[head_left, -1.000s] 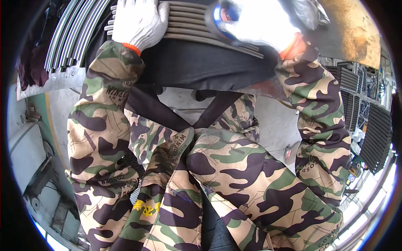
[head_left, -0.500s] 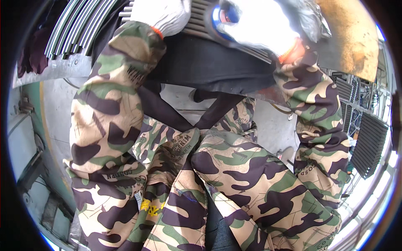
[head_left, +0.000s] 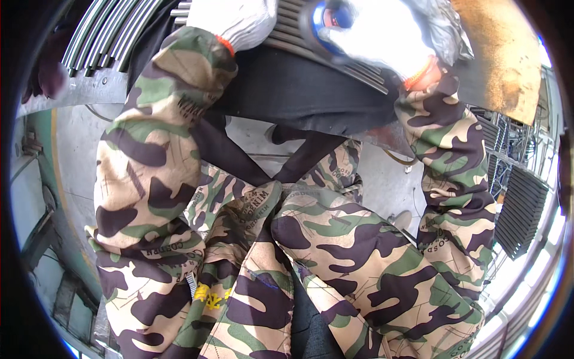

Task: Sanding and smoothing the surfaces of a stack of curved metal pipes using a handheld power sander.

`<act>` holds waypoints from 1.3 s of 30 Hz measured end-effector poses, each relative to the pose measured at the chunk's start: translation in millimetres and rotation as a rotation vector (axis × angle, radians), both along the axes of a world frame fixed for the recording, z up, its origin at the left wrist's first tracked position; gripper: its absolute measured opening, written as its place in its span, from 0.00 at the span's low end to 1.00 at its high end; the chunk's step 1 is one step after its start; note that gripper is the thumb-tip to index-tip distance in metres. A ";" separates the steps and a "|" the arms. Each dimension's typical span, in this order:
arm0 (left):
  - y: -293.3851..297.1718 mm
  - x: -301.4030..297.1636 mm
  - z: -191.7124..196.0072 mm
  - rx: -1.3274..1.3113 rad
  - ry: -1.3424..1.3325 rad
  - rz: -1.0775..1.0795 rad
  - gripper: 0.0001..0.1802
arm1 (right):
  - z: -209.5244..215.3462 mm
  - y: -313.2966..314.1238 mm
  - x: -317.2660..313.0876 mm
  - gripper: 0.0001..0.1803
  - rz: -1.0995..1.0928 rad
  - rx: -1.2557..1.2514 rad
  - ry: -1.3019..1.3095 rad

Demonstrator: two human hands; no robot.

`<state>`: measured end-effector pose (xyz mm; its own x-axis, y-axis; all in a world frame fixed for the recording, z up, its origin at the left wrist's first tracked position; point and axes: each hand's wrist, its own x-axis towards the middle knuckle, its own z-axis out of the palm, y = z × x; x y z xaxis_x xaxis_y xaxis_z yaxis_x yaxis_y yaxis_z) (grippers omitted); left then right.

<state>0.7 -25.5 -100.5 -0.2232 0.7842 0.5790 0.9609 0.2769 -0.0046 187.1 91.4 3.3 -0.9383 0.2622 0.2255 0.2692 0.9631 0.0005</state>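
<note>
The white-gloved right hand [head_left: 382, 37] grasps a blue-rimmed tool [head_left: 323, 29] at grey rods [head_left: 292, 43], which lie across black cloth [head_left: 287, 87] on the metal table [head_left: 89, 96]. The left hand [head_left: 239, 23] covers them near their left ends; I cannot tell whether it grips. More rods [head_left: 98, 39] lie left, a rust-stained sheet [head_left: 508, 63] right. Grey floor [head_left: 385, 185] shows nearer.
</note>
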 end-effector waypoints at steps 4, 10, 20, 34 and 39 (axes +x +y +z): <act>17.5 23.3 -13.5 0.035 -0.044 -0.096 0.29 | -7.3 20.8 22.9 0.15 -0.076 0.011 -0.063; 17.1 -9.5 -4.1 0.019 0.031 -0.004 0.27 | -1.4 -7.2 0.8 0.15 0.018 -0.006 0.025; 5.5 -5.7 -0.6 0.006 0.012 0.001 0.29 | -2.1 -5.9 -13.0 0.12 0.019 -0.018 0.063; 11.6 19.1 -9.1 0.063 -0.049 -0.063 0.29 | 0.9 -5.9 4.3 0.12 -0.051 -0.029 -0.020; -7.1 2.4 -1.8 0.021 -0.017 -0.003 0.29 | 1.4 -11.2 -9.8 0.13 -0.010 -0.053 -0.027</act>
<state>3.1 -32.6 -102.3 -0.2307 0.7723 0.5918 0.9616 0.2738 0.0176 177.4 80.2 4.7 -0.9413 0.2822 0.1853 0.2792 0.9593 -0.0429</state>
